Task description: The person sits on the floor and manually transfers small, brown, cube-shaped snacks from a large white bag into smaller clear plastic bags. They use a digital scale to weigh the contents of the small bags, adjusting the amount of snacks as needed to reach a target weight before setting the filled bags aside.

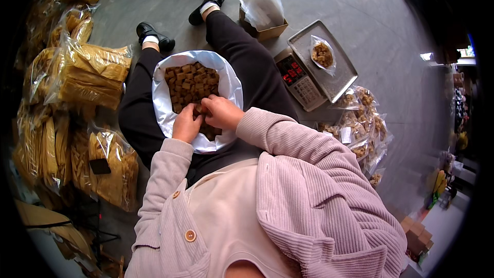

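Observation:
A white plastic sack (160,117) stands between my legs with its rim rolled open, full of small brown cubes (193,83). Both hands reach in at its near side. My left hand (187,125) and my right hand (222,112) nearly meet, fingers curled in around some of the cubes. Their fingertips are partly hidden, so how many they hold is unclear. To the right, a digital scale (297,81) with lit red figures carries a metal pan (341,73). On the pan lies a small clear bag of brown pieces (322,55).
Filled clear bags (357,127) are heaped beside the scale. A cardboard box (266,33) holds clear plastic bags (262,5). At left are stacked packs of yellowish sheets or strips (92,73); a dark phone-like object (100,166) rests on one pack (115,177).

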`<state>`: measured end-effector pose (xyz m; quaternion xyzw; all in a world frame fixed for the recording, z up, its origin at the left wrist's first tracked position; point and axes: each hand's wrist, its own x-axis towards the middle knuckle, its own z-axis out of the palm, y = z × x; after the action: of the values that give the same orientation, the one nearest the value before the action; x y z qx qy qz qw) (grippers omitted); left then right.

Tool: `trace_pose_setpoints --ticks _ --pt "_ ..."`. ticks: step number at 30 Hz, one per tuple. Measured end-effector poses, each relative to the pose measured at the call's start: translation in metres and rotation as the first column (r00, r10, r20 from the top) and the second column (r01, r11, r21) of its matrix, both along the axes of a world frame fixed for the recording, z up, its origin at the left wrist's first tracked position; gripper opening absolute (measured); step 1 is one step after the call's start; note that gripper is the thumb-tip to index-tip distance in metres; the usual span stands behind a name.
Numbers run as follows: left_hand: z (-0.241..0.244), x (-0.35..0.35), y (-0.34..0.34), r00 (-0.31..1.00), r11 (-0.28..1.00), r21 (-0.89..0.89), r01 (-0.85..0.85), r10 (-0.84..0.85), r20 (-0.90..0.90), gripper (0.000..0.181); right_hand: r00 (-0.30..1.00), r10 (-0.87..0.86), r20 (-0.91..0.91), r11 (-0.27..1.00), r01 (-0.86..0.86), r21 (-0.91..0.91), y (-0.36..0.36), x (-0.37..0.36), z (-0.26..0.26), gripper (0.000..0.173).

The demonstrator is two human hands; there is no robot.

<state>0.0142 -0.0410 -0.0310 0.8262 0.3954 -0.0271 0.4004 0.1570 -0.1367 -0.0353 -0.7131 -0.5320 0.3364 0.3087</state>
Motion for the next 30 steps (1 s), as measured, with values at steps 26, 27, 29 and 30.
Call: trace_pose_setpoints --ticks 26,27,29,30 --pt "-0.01 0.002 0.004 0.962 0.949 -0.311 -0.049 0.128 0.242 0.03 0.06 -0.404 -0.913 0.338 0.937 -0.088 -0.105 0.196 0.025 0.033" --pt "-0.012 0.001 0.004 0.965 0.962 -0.272 -0.03 0.1 0.244 0.03 -0.017 -0.411 -0.911 0.272 0.952 -0.14 -0.119 0.219 0.009 0.033" --pt "-0.009 0.002 0.001 0.967 0.966 -0.258 -0.03 0.093 0.237 0.029 -0.071 -0.417 -0.906 0.221 0.959 -0.177 -0.149 0.267 -0.028 0.035" --pt "-0.009 0.003 0.002 0.968 0.968 -0.25 -0.024 0.085 0.235 0.029 -0.11 -0.413 -0.904 0.147 0.972 -0.186 -0.158 0.284 -0.04 0.036"
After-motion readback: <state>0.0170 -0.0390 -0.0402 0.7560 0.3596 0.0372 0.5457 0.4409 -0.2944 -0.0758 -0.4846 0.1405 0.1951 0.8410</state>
